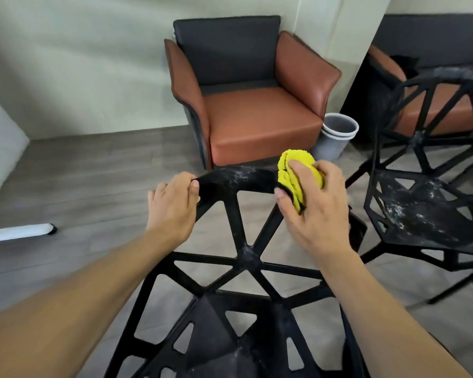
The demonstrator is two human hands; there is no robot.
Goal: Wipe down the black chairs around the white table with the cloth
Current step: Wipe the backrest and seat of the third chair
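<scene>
We see the left hand gripping the top rail of the nearest black chair at its left end, while the right hand clutches the yellow cloth bunched against the rail's right end (white dust streaks the rail between them).

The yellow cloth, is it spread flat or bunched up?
Bunched up: the cloth sits in thick folds, gripped by the right hand.
</scene>
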